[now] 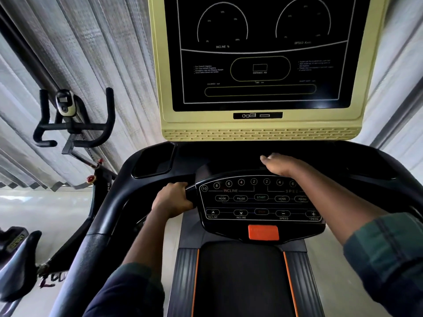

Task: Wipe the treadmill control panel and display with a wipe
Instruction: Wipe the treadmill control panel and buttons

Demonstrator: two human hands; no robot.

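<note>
The left hand (174,199) gripped the handlebar (107,211), likely for steadiness; the right hand (280,167) lay flat, fingers straight, just beyond the control panel (258,202), below the display (261,53); no wipe showed

At the top of the frame the display (261,65) was black with thin white lines, framed in pale yellow. The control panel (258,200) below was black with white and orange lettering, its tab (263,232) bright orange. The belt (240,282) was black, edged orange; the lower-right sleeve (386,255) dark green plaid; the curtain (91,53) grey-white.
</note>
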